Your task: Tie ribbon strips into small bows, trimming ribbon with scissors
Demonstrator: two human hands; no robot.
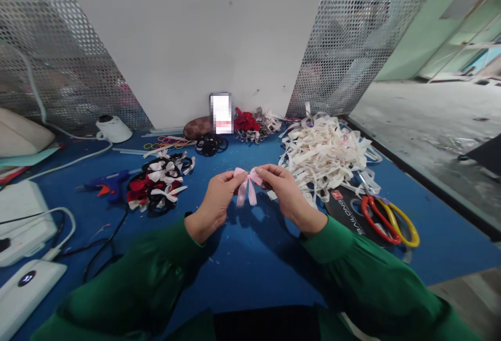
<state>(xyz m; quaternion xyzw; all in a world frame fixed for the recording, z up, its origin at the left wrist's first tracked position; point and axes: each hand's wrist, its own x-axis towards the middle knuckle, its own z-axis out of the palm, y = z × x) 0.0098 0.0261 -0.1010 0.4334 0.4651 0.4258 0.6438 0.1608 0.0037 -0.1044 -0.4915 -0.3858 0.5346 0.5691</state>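
Note:
A pink ribbon bow point(247, 185) hangs between my two hands above the blue table point(235, 283), its two tails pointing down. My left hand point(219, 197) pinches the bow's left loop between thumb and fingers. On the other side, my right hand point(282, 190) is closed on the right loop. Beyond my right hand spreads a large heap of cream ribbon strips point(324, 153). To the left of my left hand lies a pile of hair ties with red, white and black bows point(158, 179).
Scissors point(385, 221) with red and yellow handles lie on a black card at right. A blue glue gun point(107, 185) is at left, near cables and a power bank point(29, 291). Black hair ties point(210, 144), a checked case point(195, 128) and a lit phone point(222, 113) stand at the back.

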